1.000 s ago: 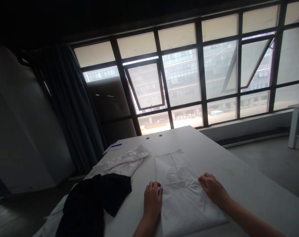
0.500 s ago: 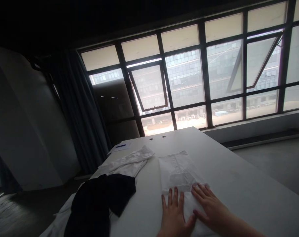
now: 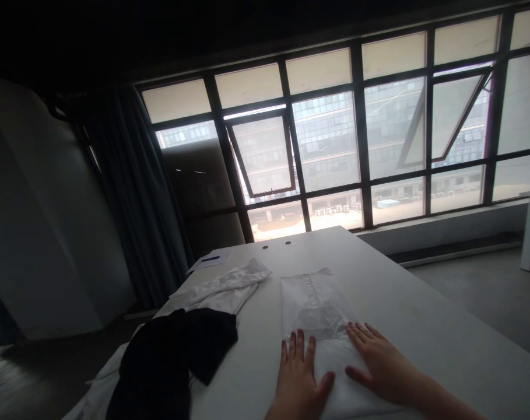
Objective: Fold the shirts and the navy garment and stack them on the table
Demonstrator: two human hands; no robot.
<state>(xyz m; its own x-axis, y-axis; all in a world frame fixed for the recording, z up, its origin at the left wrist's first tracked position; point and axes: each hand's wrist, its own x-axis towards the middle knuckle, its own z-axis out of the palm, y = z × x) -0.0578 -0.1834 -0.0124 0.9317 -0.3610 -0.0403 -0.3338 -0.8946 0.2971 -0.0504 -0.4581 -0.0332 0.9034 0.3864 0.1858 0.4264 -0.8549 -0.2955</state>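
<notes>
At five o'clock in the view, a crinkled, translucent plastic bag is laid flat on the smooth white table, its upper part thin and filmy, its lower part whitened by what appears to be folded cloth. The left hand, towards half past five, is placed palm down on the bag with fingers spread, and nothing is gripped by it. The right hand, at half past four, is likewise flattened along the bag's side edge, its fingers slanted and nothing clasped. The bag's near end is covered by the hands and cut off by the lower border. At seven o'clock, a matt black garment is heaped over rumpled white garments; its folds are lost in shadow, and how many white pieces are piled there cannot be told. Beyond them, at eight o'clock, a dark pen is rested on a paper sheet, whose print cannot be read. A dark, pleated curtain is hung at nine o'clock, and a dark-framed window is spread from eleven to three, where it is cropped.
</notes>
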